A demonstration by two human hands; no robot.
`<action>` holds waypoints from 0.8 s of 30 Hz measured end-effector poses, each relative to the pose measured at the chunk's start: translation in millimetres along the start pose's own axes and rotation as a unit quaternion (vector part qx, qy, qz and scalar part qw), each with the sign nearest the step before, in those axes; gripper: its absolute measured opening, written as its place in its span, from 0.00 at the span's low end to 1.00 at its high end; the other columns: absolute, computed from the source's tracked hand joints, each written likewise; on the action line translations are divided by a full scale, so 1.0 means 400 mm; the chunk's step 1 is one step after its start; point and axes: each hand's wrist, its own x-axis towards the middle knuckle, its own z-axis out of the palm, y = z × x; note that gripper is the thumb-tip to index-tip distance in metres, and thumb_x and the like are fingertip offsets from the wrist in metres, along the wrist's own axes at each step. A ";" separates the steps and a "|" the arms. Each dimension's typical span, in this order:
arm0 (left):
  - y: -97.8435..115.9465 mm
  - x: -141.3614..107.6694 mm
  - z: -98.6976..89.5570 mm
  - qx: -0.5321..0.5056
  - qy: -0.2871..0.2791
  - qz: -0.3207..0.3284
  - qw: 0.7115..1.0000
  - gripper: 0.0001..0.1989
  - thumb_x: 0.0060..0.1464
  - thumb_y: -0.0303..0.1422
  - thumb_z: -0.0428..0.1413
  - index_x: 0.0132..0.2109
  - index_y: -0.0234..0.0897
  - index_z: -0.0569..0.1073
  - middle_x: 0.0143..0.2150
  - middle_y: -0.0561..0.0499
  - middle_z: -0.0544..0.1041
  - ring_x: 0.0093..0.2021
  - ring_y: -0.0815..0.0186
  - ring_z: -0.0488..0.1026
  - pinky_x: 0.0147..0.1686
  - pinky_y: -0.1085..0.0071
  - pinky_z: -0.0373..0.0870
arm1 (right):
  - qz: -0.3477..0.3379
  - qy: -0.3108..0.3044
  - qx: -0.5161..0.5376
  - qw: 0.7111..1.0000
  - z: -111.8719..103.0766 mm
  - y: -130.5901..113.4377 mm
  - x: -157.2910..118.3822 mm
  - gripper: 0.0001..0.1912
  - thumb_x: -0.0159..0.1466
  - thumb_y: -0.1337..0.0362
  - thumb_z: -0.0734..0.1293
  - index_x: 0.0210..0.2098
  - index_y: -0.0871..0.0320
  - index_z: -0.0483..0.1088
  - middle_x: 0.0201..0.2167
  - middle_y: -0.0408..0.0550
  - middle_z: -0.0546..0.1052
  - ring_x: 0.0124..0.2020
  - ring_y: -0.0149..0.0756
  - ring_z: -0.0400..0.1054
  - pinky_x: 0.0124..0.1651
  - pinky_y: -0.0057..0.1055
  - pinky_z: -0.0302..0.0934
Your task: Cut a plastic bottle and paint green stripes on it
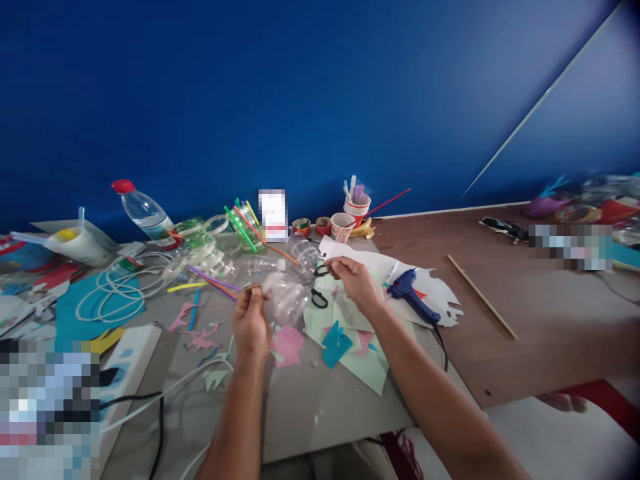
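My left hand (pixel 253 323) is closed, thumb against the fingers, at the left edge of a clear plastic bottle piece (pixel 287 300). Whether it grips that piece or something thin, I cannot tell. To the right, my right hand (pixel 354 280) is pinched above the papers, and what it holds, if anything, is too small to make out. Black scissors handles (pixel 319 299) lie between the hands, one loop close to the right fingertips. Below them are a pink paper cutout (pixel 287 345), a teal paper cutout (pixel 337 344) and pale green paper (pixel 373 370).
A blue glue gun (pixel 414 297) rests on cut white paper, with a wooden stick (pixel 483 297) farther right. Paper cups (pixel 343 227) stand by the wall. On the left are a water bottle (pixel 147 212), coiled white cable (pixel 107 293) and a power strip (pixel 133 360).
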 end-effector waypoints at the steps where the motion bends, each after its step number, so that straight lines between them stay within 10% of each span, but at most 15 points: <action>1: 0.000 0.008 -0.002 -0.011 0.039 0.016 0.999 0.14 0.43 0.42 0.63 0.31 0.38 0.72 0.23 0.58 0.69 0.27 0.72 0.67 0.33 0.74 0.63 | -0.014 -0.009 -0.098 0.995 -0.008 0.002 0.001 0.12 0.60 0.58 0.63 0.32 0.58 0.74 0.32 0.48 0.78 0.35 0.38 0.70 0.41 0.32 0.60; 6: -0.001 0.026 -0.007 -0.030 0.117 0.036 0.992 0.10 0.43 0.38 0.61 0.31 0.37 0.71 0.23 0.59 0.68 0.27 0.71 0.67 0.36 0.72 0.63 | -0.012 -0.144 -0.434 0.889 0.014 -0.004 -0.031 0.09 0.61 0.63 0.64 0.35 0.55 0.75 0.36 0.49 0.78 0.37 0.40 0.70 0.38 0.31 0.58; 10: -0.008 0.024 -0.005 -0.023 0.112 0.032 0.993 0.09 0.44 0.37 0.59 0.30 0.37 0.71 0.22 0.59 0.67 0.27 0.71 0.66 0.37 0.71 0.64 | -0.083 -0.118 -0.541 0.828 0.043 0.000 -0.049 0.17 0.61 0.65 0.64 0.50 0.56 0.72 0.51 0.55 0.71 0.50 0.46 0.64 0.49 0.36 0.57; 24: -0.006 0.010 0.012 -0.027 0.071 -0.009 0.997 0.09 0.40 0.36 0.61 0.28 0.37 0.71 0.22 0.58 0.68 0.24 0.73 0.65 0.28 0.75 0.61 | -0.152 -0.149 -0.563 0.799 0.013 0.056 -0.018 0.24 0.59 0.63 0.66 0.55 0.61 0.66 0.49 0.56 0.71 0.54 0.48 0.56 0.58 0.40 0.47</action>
